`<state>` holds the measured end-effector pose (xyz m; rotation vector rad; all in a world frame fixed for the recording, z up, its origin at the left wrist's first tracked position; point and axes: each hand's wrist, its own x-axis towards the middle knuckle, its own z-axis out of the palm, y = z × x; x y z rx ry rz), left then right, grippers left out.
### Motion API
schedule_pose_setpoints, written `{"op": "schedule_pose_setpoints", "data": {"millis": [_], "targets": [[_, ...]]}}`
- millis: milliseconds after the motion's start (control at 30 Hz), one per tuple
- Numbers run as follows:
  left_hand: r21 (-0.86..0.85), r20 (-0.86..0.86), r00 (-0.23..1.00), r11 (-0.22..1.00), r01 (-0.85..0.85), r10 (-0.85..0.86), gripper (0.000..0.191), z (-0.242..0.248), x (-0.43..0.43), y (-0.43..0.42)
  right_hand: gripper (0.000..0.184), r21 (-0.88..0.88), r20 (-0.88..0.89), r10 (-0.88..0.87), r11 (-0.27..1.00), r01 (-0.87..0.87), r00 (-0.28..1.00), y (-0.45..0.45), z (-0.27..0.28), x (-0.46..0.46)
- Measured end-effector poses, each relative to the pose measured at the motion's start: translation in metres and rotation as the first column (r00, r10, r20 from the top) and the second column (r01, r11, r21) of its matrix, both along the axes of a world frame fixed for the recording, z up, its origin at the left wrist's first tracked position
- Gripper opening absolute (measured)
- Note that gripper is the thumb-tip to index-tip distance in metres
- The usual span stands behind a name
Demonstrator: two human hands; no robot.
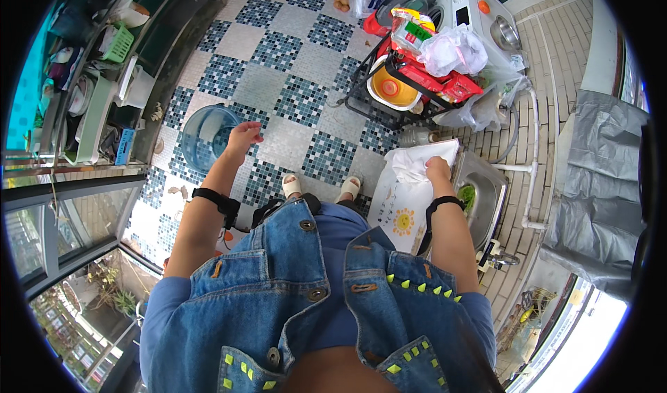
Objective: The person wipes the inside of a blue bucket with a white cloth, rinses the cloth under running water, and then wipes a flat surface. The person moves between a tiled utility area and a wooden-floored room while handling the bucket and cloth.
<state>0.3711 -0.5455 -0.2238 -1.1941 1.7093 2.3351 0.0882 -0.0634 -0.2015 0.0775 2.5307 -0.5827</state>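
Note:
My right hand (439, 169) grips the edge of a crumpled white cloth (407, 168) that lies on the upper part of a white board or sheet (380, 197) bearing a sun drawing and writing. That surface adjoins a metal sink (482, 174) with green leaves (467, 197) inside. My left hand (244, 138) is held out in the air with nothing in it, its fingers partly curled and apart. Behind it, lower down on the tiled floor, stands a round transparent blue tub (200, 137), partly covered by the hand and forearm.
A black metal rack (365, 101) with red packages and a yellow basin (394, 88) stands ahead on the right, near a white washing machine (461, 7). Shelves with a green basket (119, 44) line the left side. A faucet (503, 259) is by the sink.

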Motion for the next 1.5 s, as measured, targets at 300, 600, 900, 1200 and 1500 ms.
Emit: {"op": "schedule_pose_setpoints", "data": {"millis": [300, 600, 900, 1200, 1500], "targets": [[-0.209, -0.126, 0.991, 0.978, 0.024, -0.051, 0.034, 0.000, -0.019, 0.001, 0.035, -0.342, -0.029, 0.147, 0.928, -0.148, 0.989, -0.062, 0.046, -0.009], [-0.233, -0.167, 0.968, 0.961, 0.146, -0.188, 0.033, 0.021, -0.033, 0.017, 0.030, -0.591, -0.003, 0.376, 0.747, -0.306, 0.926, -0.103, 0.100, 0.002], [-0.351, -0.161, 0.927, 0.897, 0.268, -0.340, 0.026, 0.050, -0.051, 0.041, 0.056, -0.853, 0.127, 0.365, 0.514, -0.086, 0.922, -0.130, 0.151, 0.034], [-0.630, -0.204, 0.853, 0.731, 0.261, -0.480, 0.017, 0.110, -0.080, 0.075, 0.060, -0.914, 0.042, 0.469, 0.375, -0.156, 0.882, -0.150, 0.177, 0.057], [-0.722, -0.193, 0.823, 0.646, 0.250, -0.534, 0.015, 0.123, -0.097, 0.085, 0.058, -0.922, -0.015, 0.531, 0.321, -0.218, 0.847, -0.158, 0.188, 0.066]]}}
